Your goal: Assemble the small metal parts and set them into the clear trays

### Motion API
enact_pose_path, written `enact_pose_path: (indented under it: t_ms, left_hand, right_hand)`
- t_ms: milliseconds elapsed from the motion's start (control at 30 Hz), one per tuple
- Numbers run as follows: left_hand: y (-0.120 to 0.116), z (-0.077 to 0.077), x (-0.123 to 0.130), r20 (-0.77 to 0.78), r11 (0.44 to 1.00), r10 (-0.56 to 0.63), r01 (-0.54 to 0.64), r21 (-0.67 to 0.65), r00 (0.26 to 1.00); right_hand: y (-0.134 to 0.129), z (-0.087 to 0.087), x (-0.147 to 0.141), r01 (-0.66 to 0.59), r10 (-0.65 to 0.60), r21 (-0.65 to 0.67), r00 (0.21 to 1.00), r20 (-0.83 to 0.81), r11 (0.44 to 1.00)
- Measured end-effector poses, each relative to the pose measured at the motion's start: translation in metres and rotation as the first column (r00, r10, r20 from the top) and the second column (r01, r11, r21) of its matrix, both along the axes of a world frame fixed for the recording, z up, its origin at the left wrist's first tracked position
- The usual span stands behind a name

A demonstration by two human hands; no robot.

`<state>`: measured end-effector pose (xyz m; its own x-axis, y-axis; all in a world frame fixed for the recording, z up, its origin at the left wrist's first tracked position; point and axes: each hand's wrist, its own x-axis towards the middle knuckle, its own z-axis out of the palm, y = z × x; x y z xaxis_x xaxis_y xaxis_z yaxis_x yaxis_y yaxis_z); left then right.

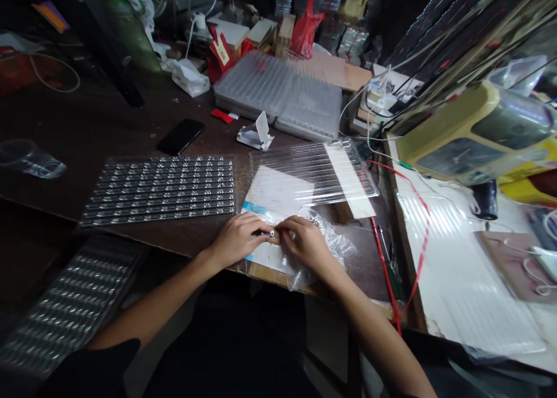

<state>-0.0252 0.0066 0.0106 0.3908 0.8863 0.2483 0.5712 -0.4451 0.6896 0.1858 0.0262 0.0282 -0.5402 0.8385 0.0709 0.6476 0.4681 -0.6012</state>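
Observation:
Near the table's front edge, my left hand point(238, 235) is closed on a small dark part with a shiny end point(266, 233). Close beside it, my right hand point(307, 241) has its fingers pinched together at the shiny end; what they hold is too small to make out. Under both hands is a white sheet point(278, 257) with blue tape. A crumpled clear plastic bag point(337, 238) lies beside and partly behind my right hand. To the left sits a tray filled with rows of dark parts point(161, 190). Behind my hands is a clear ribbed tray point(304, 169) with a white strip point(350, 180) across it.
A phone point(180, 136), an open white case point(256, 134) and stacked clear trays point(278, 90) lie farther back. A plastic cup point(30, 157) is at left. Another filled tray point(72, 305) sits lower left. Red cord point(422, 247) and a yellowish machine point(461, 134) are at right.

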Motion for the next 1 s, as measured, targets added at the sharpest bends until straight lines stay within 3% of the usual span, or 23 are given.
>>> enact_pose_path:
  t_ms: [100, 233, 333, 433, 500, 700, 867, 1000]
  left_hand:
    - [-0.001, 0.002, 0.0, 0.035, 1.0, 0.019, -0.019, 0.019, 0.999]
    - [-0.004, 0.003, -0.004, 0.132, 0.971, 0.219, -0.23, 0.066, 0.967]
    - [-0.007, 0.002, -0.008, 0.003, 0.975, 0.214, -0.214, 0.067, 0.977]
    - [-0.01, 0.001, -0.008, -0.117, 0.979, 0.201, -0.195, 0.063, 0.973]
    - [-0.01, 0.0, -0.007, -0.135, 0.976, 0.213, -0.206, 0.063, 0.968]
    - [-0.007, 0.008, 0.006, -0.023, 0.953, 0.289, -0.286, 0.097, 0.957]
    - [-0.007, 0.013, 0.029, 0.078, 0.977, 0.191, -0.197, 0.079, 0.979]
    - [-0.008, 0.008, 0.037, 0.068, 0.984, 0.171, -0.174, 0.049, 0.983]
  right_hand:
    - [-0.001, -0.001, -0.005, 0.027, -0.033, 0.066, 0.995, 0.094, 0.997]
    - [-0.002, -0.001, -0.007, -0.051, 0.049, 0.053, 0.999, 0.023, 0.997]
    - [-0.008, 0.0, -0.009, -0.165, 0.155, 0.13, 0.984, 0.086, 0.978]
    - [-0.015, 0.001, -0.014, -0.232, 0.163, 0.239, 0.947, 0.275, 0.943]
    - [-0.017, 0.002, -0.017, -0.244, 0.162, 0.24, 0.935, 0.317, 0.94]
    - [-0.009, 0.026, 0.008, -0.175, 0.157, 0.098, 0.973, 0.168, 0.98]
    - [-0.003, 0.049, 0.044, 0.009, 0.039, -0.136, 0.937, 0.347, 0.991]
    - [-0.003, 0.048, 0.048, 0.015, 0.067, -0.19, 0.906, 0.418, 0.982]
